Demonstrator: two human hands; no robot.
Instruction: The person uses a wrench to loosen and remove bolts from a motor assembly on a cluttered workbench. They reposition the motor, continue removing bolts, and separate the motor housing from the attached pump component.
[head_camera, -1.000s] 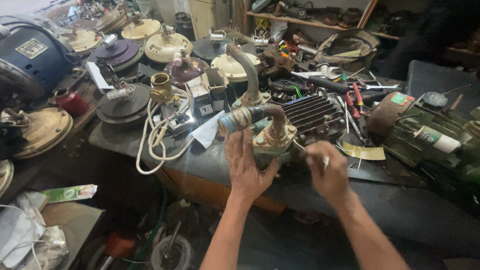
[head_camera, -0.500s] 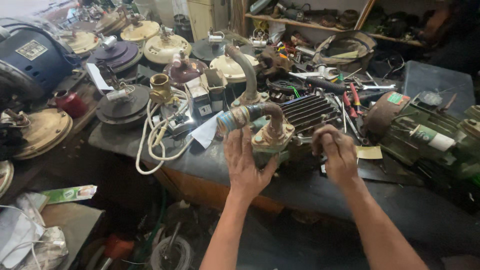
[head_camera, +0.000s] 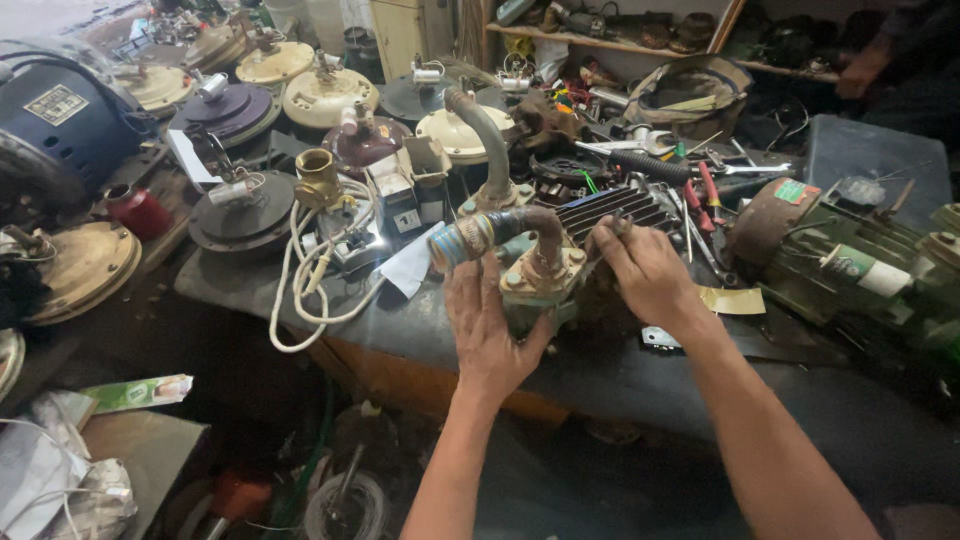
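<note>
The left hand (head_camera: 492, 325) is lying flat, fingers spread, against the water pump (head_camera: 540, 275); the right hand (head_camera: 645, 270) is curling over its finned motor housing (head_camera: 625, 208).

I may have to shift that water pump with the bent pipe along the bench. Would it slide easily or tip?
The pump looks like cast metal with a finned motor body, so probably heavy for its size and stiff. Its bent pipe overhangs to one side, so it may tip that way. The left hand and right hand both steady it, which suggests two-handed handling.
</note>
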